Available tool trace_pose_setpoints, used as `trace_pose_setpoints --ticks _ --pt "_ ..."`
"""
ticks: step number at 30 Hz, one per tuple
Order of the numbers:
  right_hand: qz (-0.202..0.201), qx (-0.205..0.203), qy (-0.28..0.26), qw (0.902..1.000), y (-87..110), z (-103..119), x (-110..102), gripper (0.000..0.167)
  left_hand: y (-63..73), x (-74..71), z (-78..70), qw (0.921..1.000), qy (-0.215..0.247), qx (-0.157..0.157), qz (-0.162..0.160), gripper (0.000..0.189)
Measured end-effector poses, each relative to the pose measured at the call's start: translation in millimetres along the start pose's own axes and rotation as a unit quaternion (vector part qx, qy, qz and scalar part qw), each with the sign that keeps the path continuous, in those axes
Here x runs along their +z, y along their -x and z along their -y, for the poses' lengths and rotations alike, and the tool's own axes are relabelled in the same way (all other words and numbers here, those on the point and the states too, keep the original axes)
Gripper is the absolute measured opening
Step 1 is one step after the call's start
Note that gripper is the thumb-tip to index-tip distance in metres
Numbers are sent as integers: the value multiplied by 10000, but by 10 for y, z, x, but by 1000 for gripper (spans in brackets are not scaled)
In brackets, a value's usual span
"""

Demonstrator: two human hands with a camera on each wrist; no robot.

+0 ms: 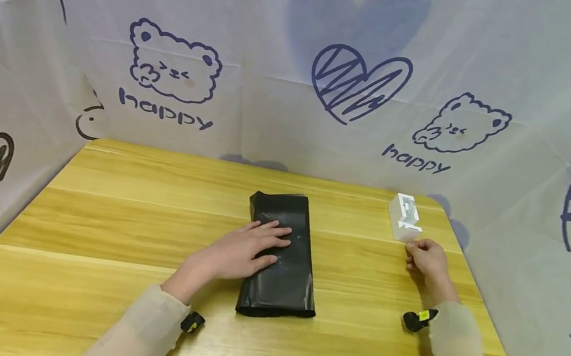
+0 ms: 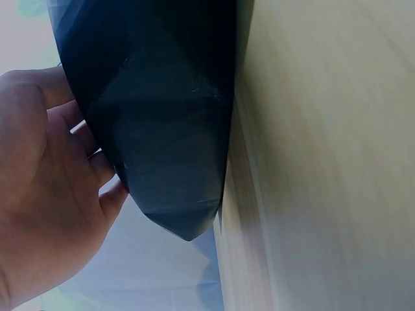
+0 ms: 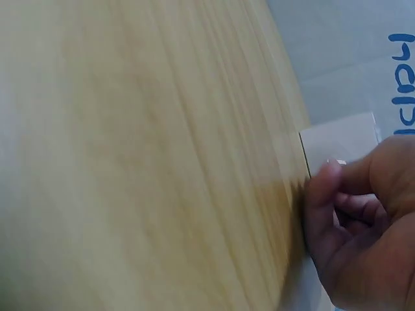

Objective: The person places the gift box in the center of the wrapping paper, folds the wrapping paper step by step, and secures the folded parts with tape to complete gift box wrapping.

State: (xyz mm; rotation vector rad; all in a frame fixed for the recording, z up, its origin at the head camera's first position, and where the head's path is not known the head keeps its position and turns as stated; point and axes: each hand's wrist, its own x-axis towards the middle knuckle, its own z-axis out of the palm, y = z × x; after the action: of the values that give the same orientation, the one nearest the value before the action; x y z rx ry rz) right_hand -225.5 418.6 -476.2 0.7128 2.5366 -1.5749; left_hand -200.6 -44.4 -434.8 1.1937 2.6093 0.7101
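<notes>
Wood-grain table (image 1: 130, 214) | left hand (image 1: 241, 251) spread on black plastic (image 1: 283, 285) | right hand (image 1: 428, 260) pinched narrow by white box (image 1: 404, 218)

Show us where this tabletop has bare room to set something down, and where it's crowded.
Bare wood-grain tabletop lies left of the left hand, and between the black plastic bag and right hand. Crowded: far right, where that hand is beside the white box.

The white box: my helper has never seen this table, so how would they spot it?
On the wooden table, look near the far right corner. Just beyond the right hand stands the white box, unlike the flat black plastic.
</notes>
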Motion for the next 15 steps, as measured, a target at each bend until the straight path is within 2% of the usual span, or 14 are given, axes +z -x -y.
trace_pose_setpoints --ticks 5,11,15 --pt "637 -350 -230 9971 79 -41 -90 24 1 -11 -10 10000 -8 44 48 49" --pt "846 -873 -179 9924 286 -48 -96 23 -4 -2 -9 10000 8 78 53 49" --pt "1225 -1342 -16 9834 439 55 -37 29 0 -5 9 10000 56 35 25 49"
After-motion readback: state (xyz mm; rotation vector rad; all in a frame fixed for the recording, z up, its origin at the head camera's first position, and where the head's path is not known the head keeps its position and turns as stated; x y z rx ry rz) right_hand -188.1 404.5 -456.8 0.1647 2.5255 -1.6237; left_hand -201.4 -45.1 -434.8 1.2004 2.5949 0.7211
